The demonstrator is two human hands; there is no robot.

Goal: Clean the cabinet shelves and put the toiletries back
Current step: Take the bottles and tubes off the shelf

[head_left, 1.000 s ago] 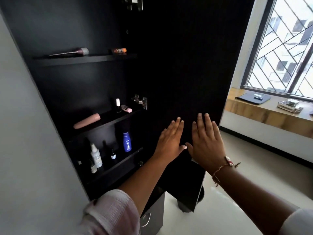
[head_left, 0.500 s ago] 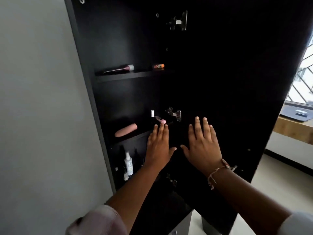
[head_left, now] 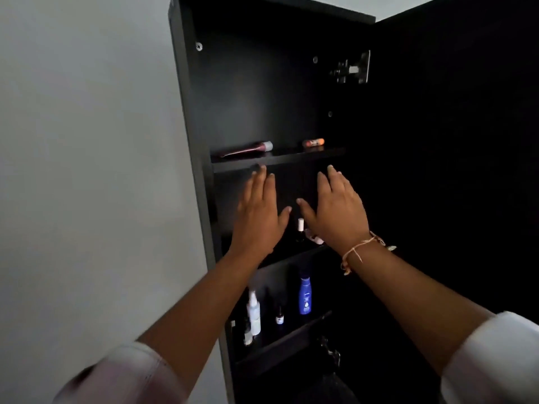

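A tall black cabinet (head_left: 186, 118) stands open with three shelves in view. My left hand (head_left: 258, 217) and my right hand (head_left: 338, 211) are raised flat, fingers apart and empty, just under the top shelf (head_left: 277, 161). On that shelf lie a dark red tube (head_left: 248, 149) and a small orange stick (head_left: 313, 142). Between my hands, on the middle shelf, stands a small white-capped bottle (head_left: 300, 228), with a pink item (head_left: 316, 239) beside it. The lower shelf holds a white spray bottle (head_left: 253, 313), a tiny dropper bottle (head_left: 279, 316) and a blue lotion bottle (head_left: 305, 295).
The black cabinet door (head_left: 455, 170) hangs open on the right, with a metal hinge (head_left: 354, 68) near its top. A plain grey wall (head_left: 87, 170) fills the left. A dark object sits below the lowest shelf.
Both hands have moved from the open door up and left into the cabinet, to just below the top shelf. The view has swung left and up, so the window is gone.
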